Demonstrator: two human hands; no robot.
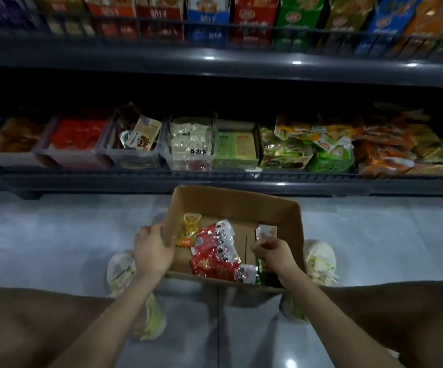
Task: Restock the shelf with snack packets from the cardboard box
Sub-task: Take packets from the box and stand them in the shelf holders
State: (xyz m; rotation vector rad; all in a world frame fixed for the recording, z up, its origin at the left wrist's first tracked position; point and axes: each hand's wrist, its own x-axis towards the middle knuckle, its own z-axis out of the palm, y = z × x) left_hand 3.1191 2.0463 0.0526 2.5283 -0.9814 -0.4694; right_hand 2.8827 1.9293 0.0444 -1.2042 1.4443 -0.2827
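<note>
Head view: the cardboard box [231, 205] is sitting open on the floor just below centre, with the shelf [215, 179] running across at its 12 o'clock. The left hand [152, 248] is clamping the box's 9 o'clock wall, thumb inside and fingers outside, so that grip is holding the box steady. The right hand [270, 253] is working inside at about 4 o'clock, its fingers curled in a narrow grip and seemingly pinching the lower edge of a pale packet [266, 231]. Counting what is lying in the box: one yellow packet [187, 231] at 9 o'clock, that one pale packet, and a heap of red packets [215, 253] in the middle, at least three, overlapping too much for an exact count. These are looking light, soft and crinkly, with a slick film likely to slide, so pinching a sealed edge or corner is looking safer than squeezing the middle.
</note>
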